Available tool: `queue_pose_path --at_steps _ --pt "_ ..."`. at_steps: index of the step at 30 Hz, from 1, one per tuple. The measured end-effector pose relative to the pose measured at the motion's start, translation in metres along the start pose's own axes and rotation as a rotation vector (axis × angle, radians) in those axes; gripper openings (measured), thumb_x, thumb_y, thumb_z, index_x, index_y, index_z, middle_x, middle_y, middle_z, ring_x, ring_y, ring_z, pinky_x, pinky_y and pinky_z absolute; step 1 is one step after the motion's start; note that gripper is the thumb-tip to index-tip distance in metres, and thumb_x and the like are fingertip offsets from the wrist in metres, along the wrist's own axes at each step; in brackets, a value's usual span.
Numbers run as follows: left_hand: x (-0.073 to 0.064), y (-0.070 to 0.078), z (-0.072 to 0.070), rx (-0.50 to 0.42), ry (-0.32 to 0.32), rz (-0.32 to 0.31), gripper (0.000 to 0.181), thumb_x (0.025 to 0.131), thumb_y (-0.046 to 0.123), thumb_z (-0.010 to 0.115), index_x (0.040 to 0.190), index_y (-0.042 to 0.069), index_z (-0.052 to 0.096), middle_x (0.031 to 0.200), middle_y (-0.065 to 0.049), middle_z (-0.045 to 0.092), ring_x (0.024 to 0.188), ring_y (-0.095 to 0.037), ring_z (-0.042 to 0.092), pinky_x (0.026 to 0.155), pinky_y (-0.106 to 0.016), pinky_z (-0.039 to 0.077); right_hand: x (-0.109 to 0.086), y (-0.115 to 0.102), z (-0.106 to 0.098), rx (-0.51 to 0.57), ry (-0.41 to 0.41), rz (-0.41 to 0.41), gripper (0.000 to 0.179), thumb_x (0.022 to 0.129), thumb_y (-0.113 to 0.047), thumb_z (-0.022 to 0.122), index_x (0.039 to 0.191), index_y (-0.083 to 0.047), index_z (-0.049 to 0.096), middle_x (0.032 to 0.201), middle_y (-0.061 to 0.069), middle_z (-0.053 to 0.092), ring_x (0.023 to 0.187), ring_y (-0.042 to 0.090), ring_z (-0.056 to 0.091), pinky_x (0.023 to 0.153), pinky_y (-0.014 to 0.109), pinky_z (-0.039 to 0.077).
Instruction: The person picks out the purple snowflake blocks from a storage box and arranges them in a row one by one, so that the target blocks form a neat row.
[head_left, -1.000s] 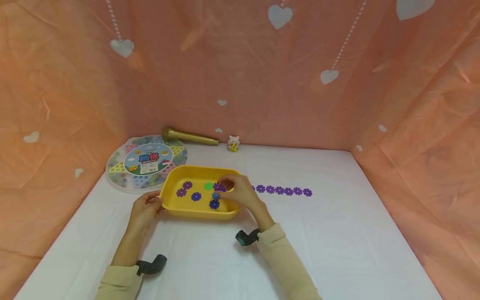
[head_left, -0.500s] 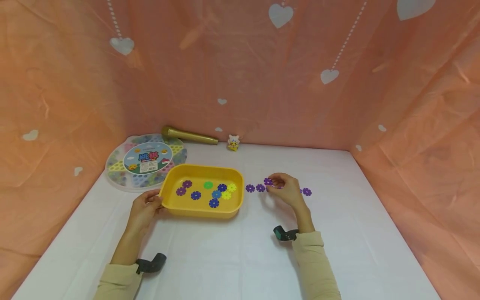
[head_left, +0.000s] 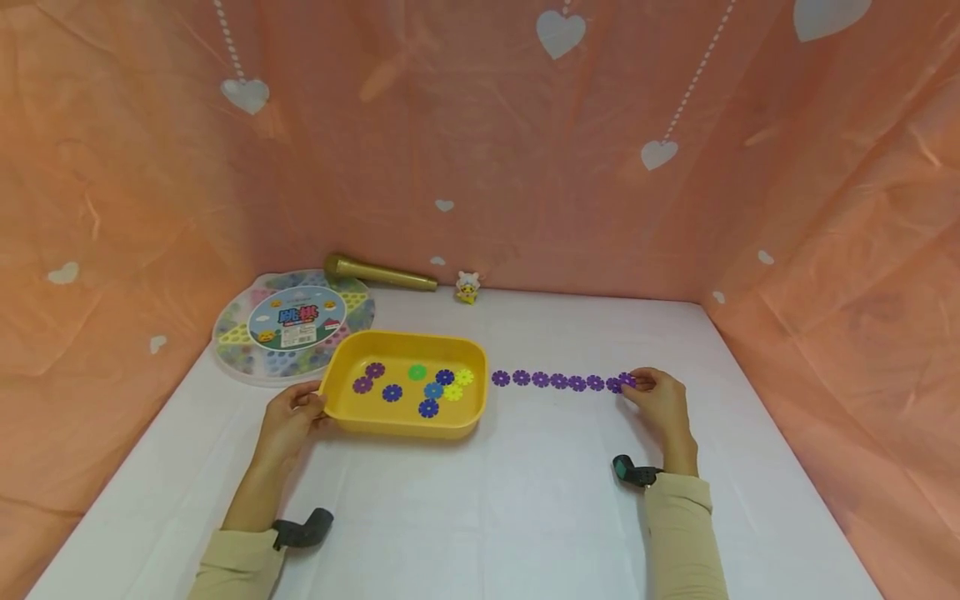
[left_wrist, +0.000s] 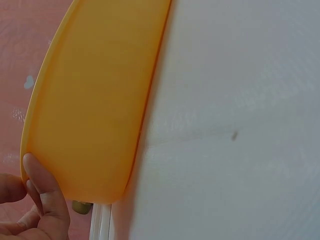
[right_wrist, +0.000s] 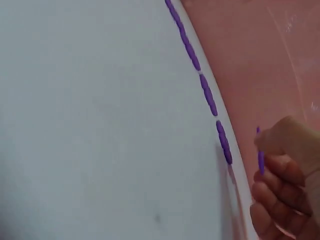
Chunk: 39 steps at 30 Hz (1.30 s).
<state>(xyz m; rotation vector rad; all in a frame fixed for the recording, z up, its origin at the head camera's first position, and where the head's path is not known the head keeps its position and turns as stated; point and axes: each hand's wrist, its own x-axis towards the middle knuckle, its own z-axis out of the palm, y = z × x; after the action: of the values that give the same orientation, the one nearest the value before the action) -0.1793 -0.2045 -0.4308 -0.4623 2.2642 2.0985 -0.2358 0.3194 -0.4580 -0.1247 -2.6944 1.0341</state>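
Note:
My right hand (head_left: 660,404) pinches a purple snowflake-shaped plastic disc (head_left: 627,381) between thumb and fingers at the right end of a row of purple discs (head_left: 558,381). In the right wrist view this disc (right_wrist: 260,159) is seen edge-on, held above the table and apart from the row. My left hand (head_left: 288,421) grips the left end of a yellow plastic tray (head_left: 405,428), thumb on its rim; the left wrist view shows the tray's side wall (left_wrist: 95,100). Inside lie loose discs: purple, dark blue, a lighter blue one (head_left: 433,390), a green one (head_left: 417,372) and two yellow ones (head_left: 453,392).
A round board-game box (head_left: 296,325) stands behind the tray at the left. Behind it lies a gold toy microphone (head_left: 382,273), with a small figurine (head_left: 467,287) to its right. Peach cloth with hearts walls in the white table (head_left: 525,500) at the back and sides.
My right hand has come out of the tray with a purple disc and moved right, along the row to its far end. The left hand and tray have stayed in place.

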Motion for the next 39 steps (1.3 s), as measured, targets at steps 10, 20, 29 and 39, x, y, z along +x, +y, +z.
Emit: queue_pose_path --at_steps 10,20,29,39 --pt "0.001 -0.001 0.000 0.005 0.000 0.004 0.043 0.093 0.000 0.047 0.133 -0.013 0.035 0.085 -0.003 0.048 0.063 -0.004 0.057 0.063 -0.018 0.053 0.000 0.013 -0.001 -0.084 0.041 0.063 0.029 0.079 -0.011 0.068 0.103 0.006 0.066 0.092 0.020 0.063 0.083 0.029 0.057 0.070 0.034 0.045" --pt "0.001 0.000 0.001 0.017 0.002 -0.003 0.043 0.095 0.001 0.046 0.133 -0.013 0.035 0.088 -0.006 0.046 0.064 -0.004 0.056 0.064 -0.018 0.053 0.001 0.012 -0.001 -0.118 0.004 0.049 0.030 0.081 -0.010 0.067 0.105 0.009 0.064 0.093 0.022 0.061 0.084 0.031 0.054 0.071 0.038 0.045" --pt "0.001 0.001 0.001 0.037 0.008 -0.006 0.042 0.095 0.002 0.045 0.133 -0.012 0.036 0.092 -0.009 0.046 0.065 -0.004 0.056 0.066 -0.017 0.053 -0.001 0.011 -0.001 -0.112 0.012 0.052 0.030 0.082 -0.010 0.066 0.105 0.010 0.064 0.093 0.022 0.060 0.084 0.032 0.053 0.072 0.039 0.045" --pt "0.000 -0.001 0.000 0.015 0.003 0.026 0.042 0.094 0.000 0.046 0.132 -0.015 0.036 0.087 -0.007 0.047 0.063 -0.004 0.057 0.064 -0.017 0.053 0.007 -0.008 0.000 -0.007 0.064 0.021 0.034 0.087 -0.012 0.064 0.116 0.005 0.059 0.099 0.023 0.062 0.092 0.034 0.059 0.080 0.045 0.049"
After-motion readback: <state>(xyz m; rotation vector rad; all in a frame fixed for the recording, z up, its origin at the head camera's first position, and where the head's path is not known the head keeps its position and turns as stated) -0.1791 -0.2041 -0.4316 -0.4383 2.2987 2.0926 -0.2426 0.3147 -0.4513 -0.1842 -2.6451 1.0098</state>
